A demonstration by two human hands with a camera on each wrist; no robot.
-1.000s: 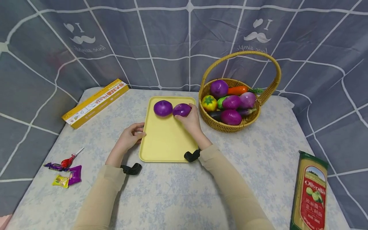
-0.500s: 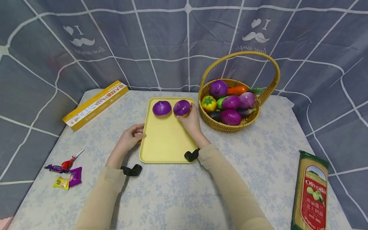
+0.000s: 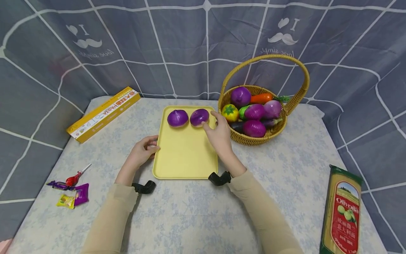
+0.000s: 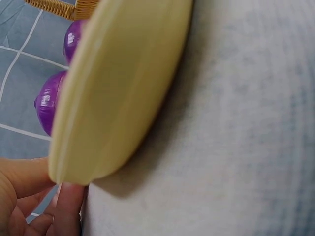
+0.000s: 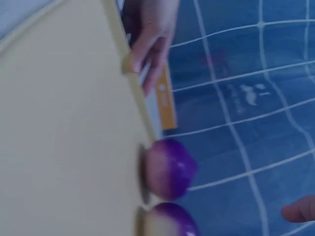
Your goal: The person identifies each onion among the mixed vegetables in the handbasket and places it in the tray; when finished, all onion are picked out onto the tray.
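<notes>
Head view spreads wide: a grey-blue fabric backdrop [image 3: 177,42] with white grid lines and moustache prints fills the upper frame, and below it lies a table under a pale cloth [image 3: 196,215] with a faint blue floral print. At centre sits the yellow tray [image 3: 185,155], smooth plastic, rectangular with rounded corners and a raised rim. To its right stands a round woven wicker basket [image 3: 253,139] with a tall arched handle, heaped with glossy toy vegetables. A long green and red pasta packet [image 3: 344,215] lies at lower right, a long yellow box [image 3: 103,113] at upper left, and a few crinkly sweet wrappers [image 3: 71,194] at lower left.

Two purple onions, round, shiny and finely ribbed, sit side by side at the tray's far end: the left onion [image 3: 177,118] and the right onion [image 3: 199,117]. The right hand [image 3: 220,135] hovers just right of the right onion, fingers loose and spread, grasping nothing. The left hand [image 3: 142,151] grips the tray's left edge, fingers curled against the rim.

Left wrist view shows what the head view cannot: the tray's underside and thick rim [image 4: 113,93] close up, fingertips [image 4: 66,209] tucked beneath it. Right wrist view, blurred, shows the onions' pale flat bases [image 5: 167,169] resting on the tray.
</notes>
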